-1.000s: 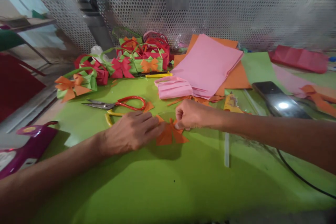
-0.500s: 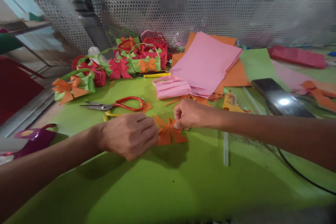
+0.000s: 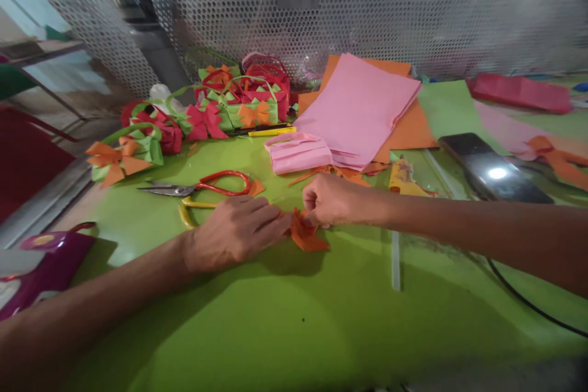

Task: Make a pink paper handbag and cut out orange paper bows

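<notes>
An orange paper bow [image 3: 309, 239] lies low over the green tabletop [image 3: 294, 331], between my two hands. My left hand [image 3: 241, 229] is closed on the bow's left side, its fingers covering that part. From the right, my right hand [image 3: 324, 202] pinches the bow's upper right part between thumb and curled fingers. Just behind my left hand are scissors [image 3: 195, 187] with red and yellow handles, the blades toward the left. A small pink paper bag [image 3: 301, 154] lies beyond my right hand, with orange paper scraps close by.
Small paper bags with bows [image 3: 209, 116] crowd the back left, near a grey bottle [image 3: 158, 52]. Pink sheets [image 3: 358, 104] lie on orange ones. To the right are a phone [image 3: 491, 165], a yellow glue gun [image 3: 404, 177] and a clear glue stick [image 3: 395, 260]. A yellow cutter [image 3: 273, 131] lies behind.
My left hand has moved right and slightly up, over the bow's left side, and the bow looks more gathered. My right hand keeps its pinch. More of the yellow scissor handle shows.
</notes>
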Tool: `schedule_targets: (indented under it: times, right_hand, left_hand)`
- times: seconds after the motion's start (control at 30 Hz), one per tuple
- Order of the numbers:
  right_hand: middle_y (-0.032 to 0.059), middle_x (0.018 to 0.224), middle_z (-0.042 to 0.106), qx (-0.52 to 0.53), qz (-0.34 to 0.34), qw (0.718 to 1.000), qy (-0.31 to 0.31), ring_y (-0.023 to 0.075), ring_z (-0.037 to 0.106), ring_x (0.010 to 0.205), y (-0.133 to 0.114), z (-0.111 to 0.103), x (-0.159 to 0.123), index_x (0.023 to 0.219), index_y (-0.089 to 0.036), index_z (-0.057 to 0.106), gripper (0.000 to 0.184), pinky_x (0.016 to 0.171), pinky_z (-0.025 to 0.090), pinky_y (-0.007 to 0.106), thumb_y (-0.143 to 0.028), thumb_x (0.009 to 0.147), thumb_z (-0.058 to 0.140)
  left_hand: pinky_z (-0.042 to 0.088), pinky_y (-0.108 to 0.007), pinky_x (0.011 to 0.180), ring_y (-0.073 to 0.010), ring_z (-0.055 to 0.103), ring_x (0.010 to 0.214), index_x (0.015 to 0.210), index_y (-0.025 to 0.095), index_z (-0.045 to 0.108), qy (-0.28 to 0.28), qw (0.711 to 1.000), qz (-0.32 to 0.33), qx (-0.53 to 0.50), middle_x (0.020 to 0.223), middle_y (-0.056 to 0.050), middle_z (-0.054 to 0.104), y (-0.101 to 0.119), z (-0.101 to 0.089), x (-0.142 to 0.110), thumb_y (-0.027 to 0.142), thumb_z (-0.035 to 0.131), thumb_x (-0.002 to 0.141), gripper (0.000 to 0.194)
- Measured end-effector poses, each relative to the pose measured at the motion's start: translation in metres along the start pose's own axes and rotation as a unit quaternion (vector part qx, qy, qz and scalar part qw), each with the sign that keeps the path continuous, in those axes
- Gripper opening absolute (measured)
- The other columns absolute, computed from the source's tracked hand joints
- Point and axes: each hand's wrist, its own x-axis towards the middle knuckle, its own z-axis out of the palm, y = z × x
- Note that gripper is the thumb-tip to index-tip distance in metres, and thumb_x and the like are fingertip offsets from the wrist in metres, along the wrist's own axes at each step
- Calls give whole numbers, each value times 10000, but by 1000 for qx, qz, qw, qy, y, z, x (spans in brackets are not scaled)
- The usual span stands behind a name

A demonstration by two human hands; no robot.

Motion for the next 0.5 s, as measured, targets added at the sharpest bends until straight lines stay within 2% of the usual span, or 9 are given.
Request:
schedule_targets:
  times: [0.17, 0.3, 0.37, 0.5]
  right_hand:
    - [-22, 484, 604, 3, -4, 1000, -2, 98, 521, 429, 1, 0, 0, 582, -174, 608, 81, 349, 306, 187, -248, 561, 636]
    - [-24, 464, 600, 10, 2, 1000, -9, 100, 525, 420, -1, 0, -1, 565, -174, 588, 45, 348, 307, 182, -211, 558, 613]
    - [-23, 461, 600, 12, 3, 1000, -10, 100, 524, 419, -1, -1, -1, 564, -173, 584, 43, 351, 311, 182, -208, 560, 609]
    - [-17, 485, 615, 13, -1, 1000, -13, 102, 531, 432, -2, -2, -3, 568, -174, 580, 53, 358, 321, 183, -218, 575, 609]
  left_hand:
    - [426, -244, 544, -136, 595, 644, 947, 151, 609, 17, 990, -98, -104, 767, -46, 652, 6, 8, -4, 202, 498, 858, 152]
    - [422, -194, 533, -105, 596, 630, 939, 175, 642, -5, 964, -176, -197, 755, -38, 647, 7, 7, -6, 183, 468, 874, 186]
    - [433, -191, 547, -103, 597, 635, 947, 174, 647, -25, 957, -191, -217, 768, -43, 649, 6, 6, -7, 181, 459, 878, 200]
    - [448, -217, 589, -125, 604, 706, 975, 180, 642, -40, 972, -162, -167, 844, -63, 661, 1, 0, -8, 170, 445, 880, 219]
